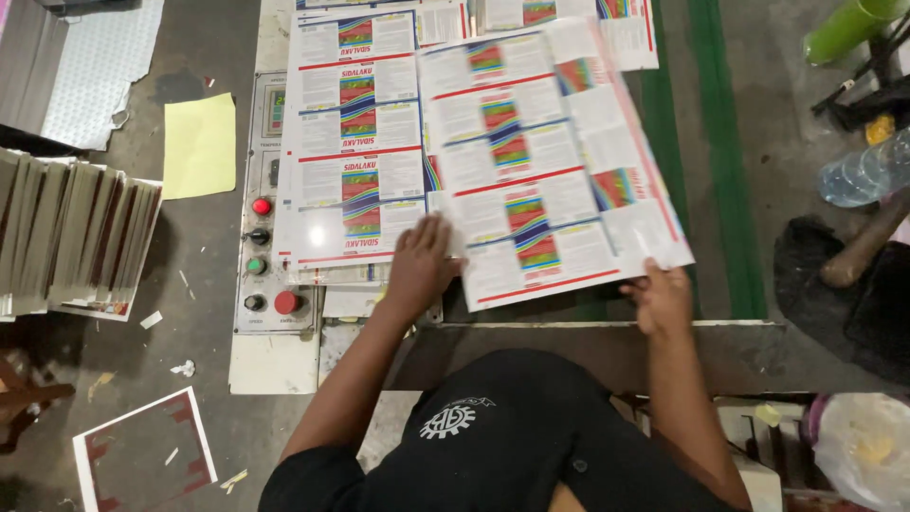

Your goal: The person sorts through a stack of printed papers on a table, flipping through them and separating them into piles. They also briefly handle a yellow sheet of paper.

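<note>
At bench centre, a large printed sheet [555, 161] of repeated label panels lies tilted, its near edge toward the person. Right hand [661, 299] grips the sheet's near right corner, fingers curled under the edge, thumb on top. Left hand [420, 265] lies flat, fingers spread, palm down at the sheet's near left edge, where it overlaps a stack of similar printed sheets [351, 142] on the left; whether it pinches the sheet or only presses on it, cannot tell. Sheet spans between both hands and reaches away from them toward the far side of the bench.

Just left of the left hand, a control panel [265, 284] with red and green buttons, partly under the stack. On the floor further left: a yellow paper [200, 144] and upright bundles of sheets [76, 237]. Far right: a clear plastic bottle [867, 173] and a green roll [848, 27], well apart from the hands.
</note>
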